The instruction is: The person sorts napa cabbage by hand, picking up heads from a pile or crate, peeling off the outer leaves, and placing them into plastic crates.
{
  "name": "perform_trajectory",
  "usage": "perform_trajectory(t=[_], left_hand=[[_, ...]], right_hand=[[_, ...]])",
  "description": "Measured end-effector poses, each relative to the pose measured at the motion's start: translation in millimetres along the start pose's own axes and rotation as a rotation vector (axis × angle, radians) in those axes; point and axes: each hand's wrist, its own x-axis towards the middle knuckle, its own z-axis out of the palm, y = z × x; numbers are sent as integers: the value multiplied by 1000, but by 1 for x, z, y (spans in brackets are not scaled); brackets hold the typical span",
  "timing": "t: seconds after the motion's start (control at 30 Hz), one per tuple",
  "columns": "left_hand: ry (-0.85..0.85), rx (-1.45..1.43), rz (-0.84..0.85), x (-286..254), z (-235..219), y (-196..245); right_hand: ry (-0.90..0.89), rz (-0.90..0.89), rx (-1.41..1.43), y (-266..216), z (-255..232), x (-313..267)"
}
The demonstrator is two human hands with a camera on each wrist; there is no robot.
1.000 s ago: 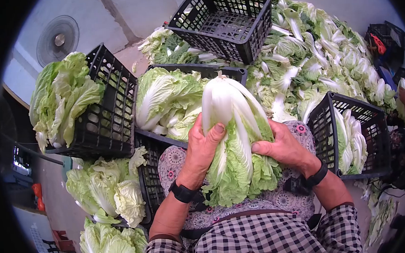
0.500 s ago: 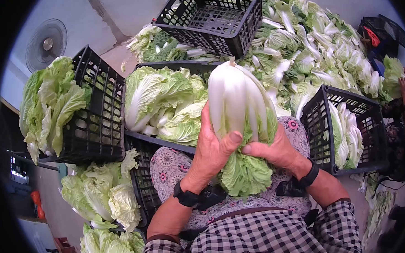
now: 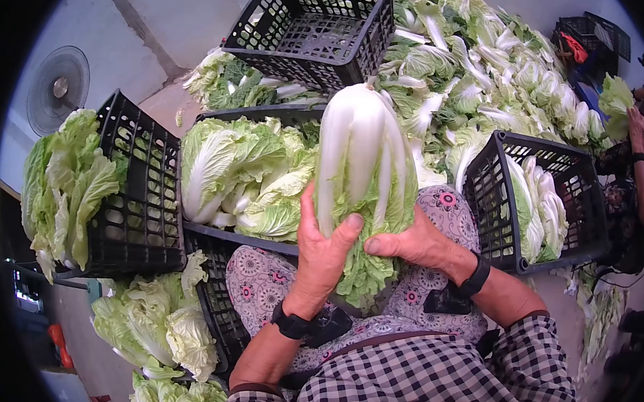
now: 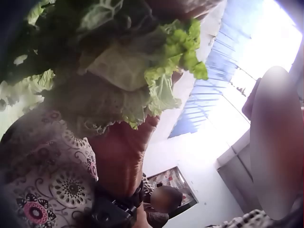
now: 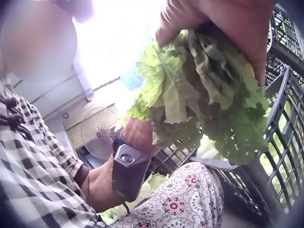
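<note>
A napa cabbage (image 3: 359,144) is held upright over the lap, white root end up and green leaves down. My left hand (image 3: 321,252) grips its left side low down, thumb across the front. From the right, my right hand (image 3: 415,243) grips the leafy part, its thumb close to the left thumb. Most of the fingers are hidden behind the leaves. In the right wrist view, frilly leaf tips (image 5: 190,99) hang below the right hand. The left wrist view shows the leaves (image 4: 128,71) from below, dark and close.
A black crate (image 3: 251,234) of cabbages stands ahead, another crate (image 3: 143,188) at left and one (image 3: 537,197) at right. An upper crate (image 3: 313,38) rests by a large leaf pile (image 3: 490,68). Another person's arm (image 3: 643,177) is at far right; a fan (image 3: 59,87) stands far left.
Both hands have slid lower on the cabbage and drawn its spread leaves into a narrower bunch, thumbs closer together. The head view has shifted slightly. The other person now holds a leafy piece.
</note>
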Motion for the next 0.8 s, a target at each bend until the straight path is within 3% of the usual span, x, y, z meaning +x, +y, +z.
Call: perform_trajectory(t=[0.17, 0.43, 0.6, 0.8], left_hand=[[-284, 314, 27, 6, -1, 0], [-470, -1, -255, 1, 1, -16], [-369, -128, -311, 8, -10, -21], [-330, -177, -390, 11, -23, -33]], right_hand=[[231, -45, 62, -5, -8, -10], [472, -27, 70, -51, -58, -46], [696, -85, -38, -85, -106, -84], [880, -20, -224, -111, -177, -152]])
